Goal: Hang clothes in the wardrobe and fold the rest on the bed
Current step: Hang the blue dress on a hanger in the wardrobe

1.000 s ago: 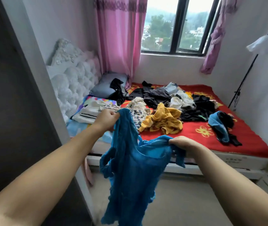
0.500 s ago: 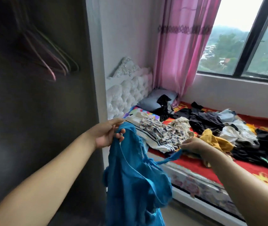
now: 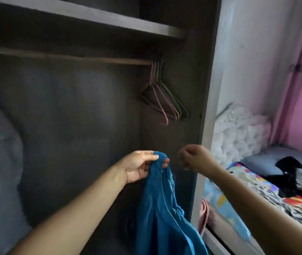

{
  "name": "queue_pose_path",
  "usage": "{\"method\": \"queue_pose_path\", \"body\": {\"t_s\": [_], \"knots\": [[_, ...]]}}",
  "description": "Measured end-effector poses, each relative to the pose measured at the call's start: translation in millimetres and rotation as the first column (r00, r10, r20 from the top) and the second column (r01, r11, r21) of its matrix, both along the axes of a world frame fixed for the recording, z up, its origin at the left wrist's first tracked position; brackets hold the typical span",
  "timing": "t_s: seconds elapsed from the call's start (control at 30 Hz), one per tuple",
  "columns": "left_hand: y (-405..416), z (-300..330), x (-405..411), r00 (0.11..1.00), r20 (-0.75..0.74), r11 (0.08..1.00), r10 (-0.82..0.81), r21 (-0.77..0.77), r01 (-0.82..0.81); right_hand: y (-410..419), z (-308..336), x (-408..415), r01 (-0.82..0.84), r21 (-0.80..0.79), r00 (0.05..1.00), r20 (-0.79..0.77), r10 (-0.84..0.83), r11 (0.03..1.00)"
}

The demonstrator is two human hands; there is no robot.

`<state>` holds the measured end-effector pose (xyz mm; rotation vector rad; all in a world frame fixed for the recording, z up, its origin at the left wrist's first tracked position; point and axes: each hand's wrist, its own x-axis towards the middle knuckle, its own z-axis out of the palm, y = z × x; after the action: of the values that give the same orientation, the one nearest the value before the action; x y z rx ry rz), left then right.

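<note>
**Spotter:** Head view has you facing the open wardrobe, which fills the left and middle of the frame. Your left hand sits at lower centre and pinches the top of the blue garment between thumb and fingertips; the cloth hangs straight down from there to the bottom edge.

**Operator:** And my right?

**Spotter:** Your right hand is just beside the left, slightly higher, apart from the cloth. Its fingers are curled and I see nothing in them, though the hand is somewhat blurred.

**Operator:** So which step am I on?

**Spotter:** I'd judge it the hanging step, at its start: the garment is at the wardrobe but not yet on anything. The hangers dangle in a bunch from the rail in the upper middle, above and a little right of your hands, and none carries clothing.

**Operator:** Next move?

**Spotter:** Most likely your free right hand goes up for one hanger. They sit tight together, so you will need to separate a single hook. Then feed it through the neck opening you are holding.

**Operator:** And the rest?

**Spotter:** More clothes lie on the bed at lower right, a black piece among them, near a grey pillow.
</note>
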<state>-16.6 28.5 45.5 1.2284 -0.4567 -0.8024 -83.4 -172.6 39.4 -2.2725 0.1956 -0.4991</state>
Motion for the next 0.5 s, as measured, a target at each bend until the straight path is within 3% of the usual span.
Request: {"method": "queue_pose_path", "body": {"t_s": [0.17, 0.3, 0.37, 0.5], "knots": [[33, 17, 30, 0.99, 0.032, 0.99, 0.14, 0.011, -0.141, 36, 64, 69, 0.065, -0.255, 0.982, 0.187, -0.016, 0.965], [51, 30, 63, 0.987, 0.066, 0.989, 0.148, -0.015, -0.147, 41, 96, 122, 0.233, -0.313, 0.929, 0.353, -0.115, 0.921], [61, 35, 84, 0.988, 0.064, 0.99, 0.141, -0.033, -0.139, 39, 107, 150, 0.294, -0.366, 0.931, 0.321, -0.177, 0.883], [86, 39, 123, 0.991, 0.066, 0.992, 0.114, -0.058, -0.11, 40, 106, 196, 0.353, -0.485, 0.931, 0.097, -0.352, 0.8]]}}
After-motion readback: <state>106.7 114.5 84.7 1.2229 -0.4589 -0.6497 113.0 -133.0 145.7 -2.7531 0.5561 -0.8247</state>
